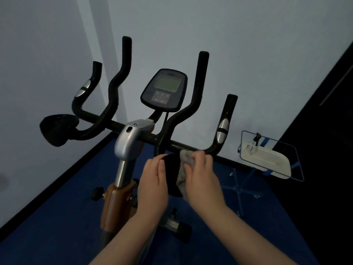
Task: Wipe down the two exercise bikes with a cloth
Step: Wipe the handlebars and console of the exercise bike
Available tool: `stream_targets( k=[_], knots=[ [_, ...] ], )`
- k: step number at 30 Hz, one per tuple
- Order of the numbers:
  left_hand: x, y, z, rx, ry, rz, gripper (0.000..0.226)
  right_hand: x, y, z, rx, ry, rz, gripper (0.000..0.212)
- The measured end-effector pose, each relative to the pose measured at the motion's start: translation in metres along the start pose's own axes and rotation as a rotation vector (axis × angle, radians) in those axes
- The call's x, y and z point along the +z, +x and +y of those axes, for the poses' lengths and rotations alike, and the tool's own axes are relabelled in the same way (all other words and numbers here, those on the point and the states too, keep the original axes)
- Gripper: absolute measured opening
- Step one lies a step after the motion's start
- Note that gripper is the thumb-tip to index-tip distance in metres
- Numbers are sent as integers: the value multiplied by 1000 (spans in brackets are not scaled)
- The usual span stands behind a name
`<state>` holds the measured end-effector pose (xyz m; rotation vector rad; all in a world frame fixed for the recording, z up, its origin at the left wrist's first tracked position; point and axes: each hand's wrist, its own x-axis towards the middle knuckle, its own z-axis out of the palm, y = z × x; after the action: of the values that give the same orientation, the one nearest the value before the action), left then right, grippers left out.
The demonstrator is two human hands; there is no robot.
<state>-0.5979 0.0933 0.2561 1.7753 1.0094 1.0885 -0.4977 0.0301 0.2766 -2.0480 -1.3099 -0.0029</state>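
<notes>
In the lower middle of the frame, the right hand [200, 176] is gripping a grey, nubbly cloth [184, 170], fingers curled round it, and pressing it against a round black padded rest [172, 175] on the exercise bike [128, 142]. The left hand [152, 180] is steadying the pad's left edge, fingers nearly straight along it and thumb lying on its front. Above the hands, curved black foam-covered handlebars [198, 88] are rising toward the pale wall, with oval silver sensor plates [222, 130] on the outer grips. A rounded dark console [164, 89] with a greenish rectangular screen is sitting at the frame's centre, over a smooth silver post housing [129, 139]. A matching black pad [57, 129] is sitting at middle left. At the right, a blue wire-framed stand [299, 165] is holding a white plastic tray [267, 159] over blue carpet [57, 217].
</notes>
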Motion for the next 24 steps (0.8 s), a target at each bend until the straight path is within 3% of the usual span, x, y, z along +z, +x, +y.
stream_targets(
  k=[3,8,11,13,20,24],
  knots=[
    [1,0,-1,20,29,17,27,1,40,-10,64,-29,-125,11],
    [0,0,-3,34,41,14,29,1,-8,-1,43,-100,-15,16],
    [-1,0,-4,64,70,23,33,0,-3,4,41,-82,-39,12],
    [1,0,-4,69,74,43,32,0,26,0,47,-44,-140,10],
    [5,-8,1,-98,-104,201,20,-17,8,15,-89,30,-213,10],
    [4,-12,4,-171,-159,268,14,-16,51,8,-163,-2,-395,16]
  ],
)
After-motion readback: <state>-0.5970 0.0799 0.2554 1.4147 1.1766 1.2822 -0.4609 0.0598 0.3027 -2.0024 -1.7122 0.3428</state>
